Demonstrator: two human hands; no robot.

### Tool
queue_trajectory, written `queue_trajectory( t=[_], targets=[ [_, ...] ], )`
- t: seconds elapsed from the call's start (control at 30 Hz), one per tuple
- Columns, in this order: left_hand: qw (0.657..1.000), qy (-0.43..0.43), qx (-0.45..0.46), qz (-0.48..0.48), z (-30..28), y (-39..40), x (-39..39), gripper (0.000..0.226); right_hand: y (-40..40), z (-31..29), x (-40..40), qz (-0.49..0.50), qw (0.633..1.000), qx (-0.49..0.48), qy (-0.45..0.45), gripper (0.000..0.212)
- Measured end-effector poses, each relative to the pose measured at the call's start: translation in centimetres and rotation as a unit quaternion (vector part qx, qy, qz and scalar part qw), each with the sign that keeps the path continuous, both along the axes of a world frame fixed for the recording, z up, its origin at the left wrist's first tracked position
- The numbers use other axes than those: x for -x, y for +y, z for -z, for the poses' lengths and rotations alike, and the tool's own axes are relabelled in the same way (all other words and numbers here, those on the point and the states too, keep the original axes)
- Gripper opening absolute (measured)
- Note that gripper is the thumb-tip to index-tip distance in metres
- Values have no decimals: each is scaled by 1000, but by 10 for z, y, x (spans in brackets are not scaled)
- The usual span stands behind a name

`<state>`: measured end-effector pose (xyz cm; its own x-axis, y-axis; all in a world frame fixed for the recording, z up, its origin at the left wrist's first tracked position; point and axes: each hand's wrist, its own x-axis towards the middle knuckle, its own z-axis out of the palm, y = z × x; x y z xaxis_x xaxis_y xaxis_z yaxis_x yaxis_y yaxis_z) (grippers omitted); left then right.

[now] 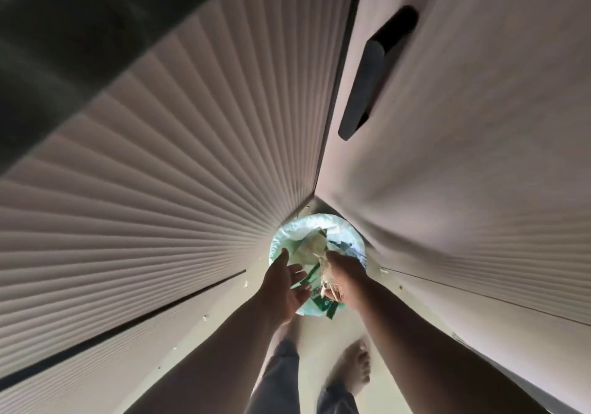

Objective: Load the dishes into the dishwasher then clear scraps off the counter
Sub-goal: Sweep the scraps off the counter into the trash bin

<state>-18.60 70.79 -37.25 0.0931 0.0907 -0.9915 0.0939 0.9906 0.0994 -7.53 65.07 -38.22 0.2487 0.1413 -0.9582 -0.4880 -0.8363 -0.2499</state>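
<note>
I look straight down at a small round bin [350, 232] lined with a pale green bag, standing on the floor in the corner between cabinet fronts. It holds crumpled paper and green packaging. My left hand [284, 280] hovers over its near rim, palm turned up and fingers relaxed. My right hand [343, 280] is over the bin beside it, fingers curled round pale scraps [329, 287] that spill from it. The bin's near edge is hidden by both hands.
A ribbed cabinet front [160, 205] rises on the left, and a flat door with a dark recessed handle [371, 74] on the right. Small crumbs [205, 317] lie on the pale floor. My bare feet [356, 369] stand just behind the bin.
</note>
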Motion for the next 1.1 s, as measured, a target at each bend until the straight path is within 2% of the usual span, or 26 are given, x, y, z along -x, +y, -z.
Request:
queue_trajectory(
  t=[0.1, 0.13, 0.2, 0.3, 0.43, 0.57, 0.7, 0.87, 0.97, 1.03, 1.1],
  targets=[
    [1000, 2, -13, 24, -2, -3, -4, 63, -4, 0, -6, 15, 999, 17, -23, 36],
    [999, -2, -16, 27, -2, -4, -6, 65, -5, 1, -8, 4, 999, 27, -45, 41],
    [999, -3, -21, 32, -4, -10, -7, 68, -11, 9, -11, -7, 997, 22, -74, 64],
    [999, -9, -19, 33, -8, -22, -4, 70, -21, 15, -12, 29, 998, 9, -54, 72],
    [999, -11, -28, 40, -21, -37, 4, 72, -33, -9, -13, 133, 991, -5, 19, 53],
    [997, -9, -46, 58, -53, -49, 14, 67, -48, -42, -13, 118, 990, -39, -63, 18],
    [991, 12, -83, 103, -103, -61, 24, 60, -71, -100, -10, 109, 984, -122, -70, 31],
    [980, 3, -132, 151, -198, -71, 28, 52, -81, -195, 13, -11, 980, -142, -136, 15],
    [977, -44, -165, 125, -263, -68, 22, 47, -63, -251, 28, -110, 951, -195, -212, 27],
    [969, -66, -213, 109, -310, -63, 16, 46, -47, -305, 34, -117, 931, -248, -242, 32],
    [960, -84, -252, 90, -341, -58, 9, 46, -31, -348, 35, -141, 906, -288, -277, 28]
  ],
)
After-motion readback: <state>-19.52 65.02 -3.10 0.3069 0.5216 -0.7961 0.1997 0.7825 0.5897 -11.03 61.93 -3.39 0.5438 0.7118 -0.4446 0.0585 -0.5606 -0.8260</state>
